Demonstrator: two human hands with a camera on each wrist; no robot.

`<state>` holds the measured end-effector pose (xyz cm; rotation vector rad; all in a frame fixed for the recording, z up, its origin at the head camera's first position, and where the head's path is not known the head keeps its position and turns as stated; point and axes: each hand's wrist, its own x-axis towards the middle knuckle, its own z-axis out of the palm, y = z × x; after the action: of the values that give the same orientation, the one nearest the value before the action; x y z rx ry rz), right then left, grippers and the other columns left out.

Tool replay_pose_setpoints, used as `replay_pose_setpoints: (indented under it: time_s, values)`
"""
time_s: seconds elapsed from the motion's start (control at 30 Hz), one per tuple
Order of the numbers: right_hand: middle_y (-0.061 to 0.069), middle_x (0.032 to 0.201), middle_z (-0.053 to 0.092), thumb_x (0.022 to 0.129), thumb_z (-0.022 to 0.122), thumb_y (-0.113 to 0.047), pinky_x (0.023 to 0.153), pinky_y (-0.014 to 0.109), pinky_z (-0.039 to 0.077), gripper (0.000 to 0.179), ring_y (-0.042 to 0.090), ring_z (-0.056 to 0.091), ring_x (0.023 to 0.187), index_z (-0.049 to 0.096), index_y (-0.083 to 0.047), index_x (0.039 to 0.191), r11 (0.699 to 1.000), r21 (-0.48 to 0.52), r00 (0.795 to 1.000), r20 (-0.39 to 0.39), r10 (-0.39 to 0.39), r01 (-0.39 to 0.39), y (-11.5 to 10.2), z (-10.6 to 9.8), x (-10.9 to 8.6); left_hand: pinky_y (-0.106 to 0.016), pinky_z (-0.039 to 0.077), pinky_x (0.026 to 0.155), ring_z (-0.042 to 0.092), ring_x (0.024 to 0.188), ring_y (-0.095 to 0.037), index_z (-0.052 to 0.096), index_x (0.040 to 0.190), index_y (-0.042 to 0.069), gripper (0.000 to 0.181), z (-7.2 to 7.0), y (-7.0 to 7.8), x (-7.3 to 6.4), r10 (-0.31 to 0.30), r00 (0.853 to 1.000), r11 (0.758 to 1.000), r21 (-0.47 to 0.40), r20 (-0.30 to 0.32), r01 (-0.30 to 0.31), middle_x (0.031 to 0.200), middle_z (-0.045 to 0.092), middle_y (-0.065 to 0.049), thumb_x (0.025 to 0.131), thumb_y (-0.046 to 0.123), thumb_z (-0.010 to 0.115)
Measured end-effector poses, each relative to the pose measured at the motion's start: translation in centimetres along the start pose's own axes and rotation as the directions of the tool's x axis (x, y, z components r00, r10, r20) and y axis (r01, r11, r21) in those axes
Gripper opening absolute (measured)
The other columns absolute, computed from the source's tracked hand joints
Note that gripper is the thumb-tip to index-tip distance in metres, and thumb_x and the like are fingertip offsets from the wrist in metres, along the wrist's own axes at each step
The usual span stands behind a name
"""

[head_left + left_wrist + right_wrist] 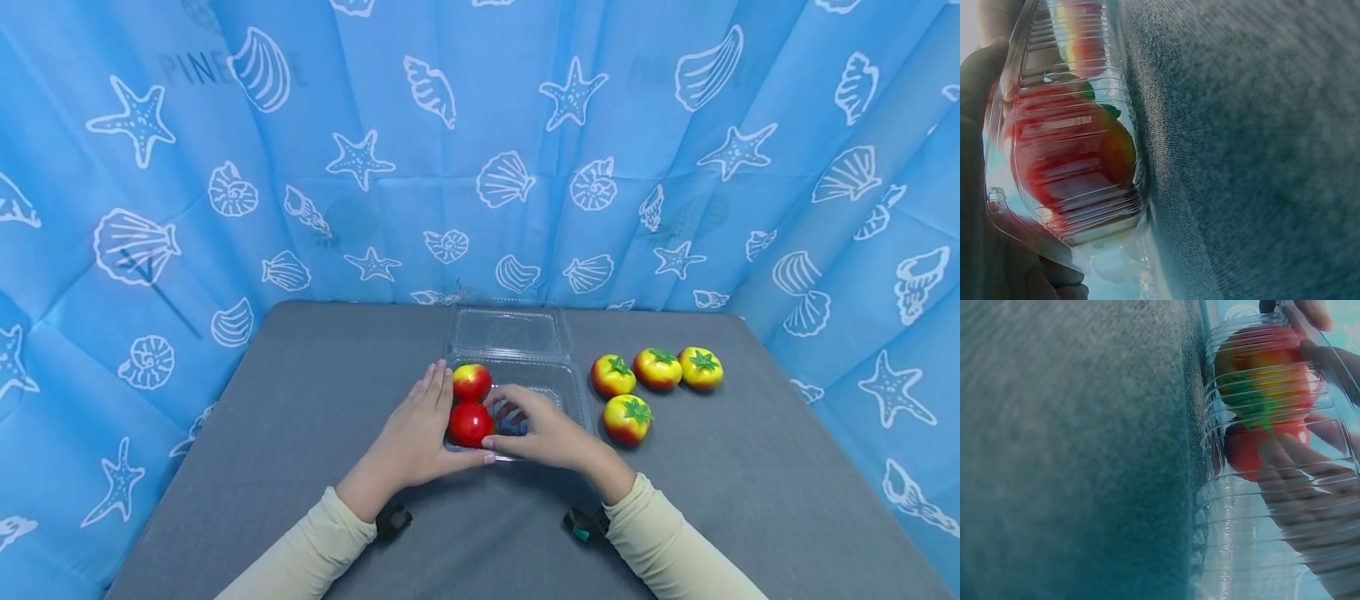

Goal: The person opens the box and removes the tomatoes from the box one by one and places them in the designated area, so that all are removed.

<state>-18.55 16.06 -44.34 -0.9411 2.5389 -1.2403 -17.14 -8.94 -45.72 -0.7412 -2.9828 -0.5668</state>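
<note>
A clear plastic clamshell box [579,398] lies on the table with two shiny red-and-yellow toy tomatoes on its left side. My left hand [416,442] rests along the box's left wall, fingers straight and thumb stretched across the near edge. Reaching in from the right, my right hand [551,429] holds the nearer tomato [471,425] with bent fingers and thumb at its right side. Behind it sits the farther tomato [472,382]. Through the ribbed wall, the left wrist view shows a red tomato [1072,147] with green leaves low down.
The box's lid [506,332] lies folded back toward the curtain [465,167]. Right of the box stand several yellow-and-red tomatoes [627,419] with green leaves on top. Grey cloth [337,358] covers the table.
</note>
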Motion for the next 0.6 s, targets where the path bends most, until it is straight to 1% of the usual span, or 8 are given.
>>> replay_pose_setpoints:
  time_s: [0.13,0.27,0.6]
  values:
    - [0.002,0.139,0.068,0.092,0.085,-0.028,0.099,0.05,0.061,0.058,0.024,0.069,0.117,0.061,-0.015,0.143,1.0,0.0,1.0,0.003,-0.022,0.022,0.1,0.08,0.05,-0.053,0.033,0.128,0.017,0.166,-0.038,0.017,0.17,0.005,0.126,-0.05,0.0,0.02,0.001,1.0,1.0,-0.003,0.001,-0.001,0.179,0.014,-0.014,0.084,0.086,0.061]
    - [0.004,0.143,0.067,0.094,0.082,-0.027,0.1,0.051,0.061,0.057,0.023,0.068,0.119,0.06,-0.014,0.146,0.999,0.005,0.998,0.018,-0.052,0.052,0.22,0.2,0.14,-0.053,0.032,0.129,0.016,0.166,-0.038,0.018,0.17,0.005,0.126,-0.08,-0.02,0.03,0.003,1.0,1.0,0.004,0.004,-0.003,0.179,0.014,-0.014,0.084,0.088,0.059]
    - [0.003,0.143,0.067,0.096,0.081,-0.025,0.103,0.048,0.06,0.055,0.021,0.068,0.118,0.06,-0.016,0.146,0.999,0.012,0.999,0.038,-0.031,0.031,0.24,0.12,0.05,-0.053,0.031,0.129,0.015,0.166,-0.038,0.017,0.17,0.005,0.128,0.02,-0.13,0.1,0.002,1.0,1.0,0.001,0.007,-0.002,0.179,0.014,-0.014,0.083,0.09,0.058]
